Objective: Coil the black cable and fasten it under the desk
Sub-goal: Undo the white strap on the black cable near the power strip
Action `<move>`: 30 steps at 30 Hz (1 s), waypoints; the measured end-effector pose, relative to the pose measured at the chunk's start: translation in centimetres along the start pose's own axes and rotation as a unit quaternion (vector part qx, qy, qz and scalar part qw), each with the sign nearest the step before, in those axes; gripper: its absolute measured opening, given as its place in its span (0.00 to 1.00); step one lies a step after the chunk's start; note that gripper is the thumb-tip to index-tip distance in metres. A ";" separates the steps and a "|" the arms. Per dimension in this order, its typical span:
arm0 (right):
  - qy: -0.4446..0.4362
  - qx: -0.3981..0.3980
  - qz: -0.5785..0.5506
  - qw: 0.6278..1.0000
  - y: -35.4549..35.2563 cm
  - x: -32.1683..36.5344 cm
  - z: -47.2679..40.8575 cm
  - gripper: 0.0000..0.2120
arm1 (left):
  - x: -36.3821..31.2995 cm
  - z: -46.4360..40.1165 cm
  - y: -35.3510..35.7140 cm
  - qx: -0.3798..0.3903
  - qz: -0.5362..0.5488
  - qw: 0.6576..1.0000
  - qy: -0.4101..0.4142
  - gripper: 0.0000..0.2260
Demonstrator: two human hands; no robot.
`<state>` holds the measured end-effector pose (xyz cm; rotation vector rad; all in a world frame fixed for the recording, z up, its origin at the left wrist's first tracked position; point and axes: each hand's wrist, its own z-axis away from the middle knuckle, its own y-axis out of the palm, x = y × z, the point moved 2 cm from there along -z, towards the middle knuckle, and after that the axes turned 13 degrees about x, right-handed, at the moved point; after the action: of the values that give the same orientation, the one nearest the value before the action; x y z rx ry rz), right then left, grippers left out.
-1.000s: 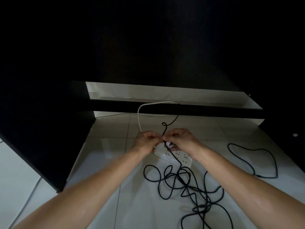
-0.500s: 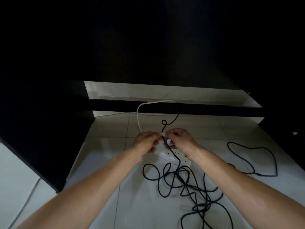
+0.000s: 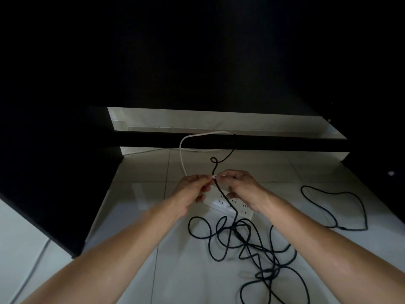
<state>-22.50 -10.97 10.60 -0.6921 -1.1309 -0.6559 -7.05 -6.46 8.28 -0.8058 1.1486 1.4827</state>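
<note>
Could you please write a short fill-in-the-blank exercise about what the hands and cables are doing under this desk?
1. The left hand and right hand pinch a small ____ tie around the black cable.
2. Most of the black cable lies in a loose ____ on the tiled floor.
3. Beneath the hands sits a white ____.
4. A white cable arcs up to the dark ____ of the desk.

Missing words: white; tangle; power strip; crossbar
</note>
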 end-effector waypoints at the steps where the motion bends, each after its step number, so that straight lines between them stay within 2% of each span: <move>1: 0.000 0.005 -0.023 1.000 0.1 -0.1 -0.1 0.06 | 0.0 -0.1 0.0 0.001 0.007 1.000 -0.002 0.04; 8: -0.014 0.010 -0.040 0.999 0.2 -0.4 -0.2 0.05 | -0.2 -0.3 0.0 -0.001 0.047 0.999 -0.021 0.04; 12: -0.020 0.001 -0.022 1.000 0.2 -0.5 -0.3 0.07 | -0.4 -0.5 -0.1 -0.022 0.009 1.000 0.007 0.01; 16: -0.019 -0.028 0.004 0.999 0.5 -0.8 -0.5 0.06 | -0.6 -0.6 0.1 -0.045 -0.061 0.996 0.043 0.03; 19: -0.012 -0.035 0.024 0.999 0.9 -1.1 -0.7 0.07 | -0.2 -0.8 0.1 -0.055 -0.078 0.995 0.038 0.04; 26: 0.062 -0.055 -0.051 0.995 0.5 -1.9 -0.5 0.14 | 1.2 -1.3 0.4 0.001 -0.021 1.000 -0.013 0.06; 28: 0.090 -0.049 -0.061 0.993 0.2 -2.4 -0.1 0.14 | 1.4 -1.3 1.0 0.016 -0.043 0.999 -0.010 0.07; 30: 0.110 -0.043 -0.059 0.991 -0.3 -2.9 0.5 0.16 | 1.8 -1.5 1.3 0.027 -0.124 0.992 -0.006 0.09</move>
<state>-23.82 -10.42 8.02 -0.6115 -0.9486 -0.8650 -8.88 -7.32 6.50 -0.8682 1.0335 1.2446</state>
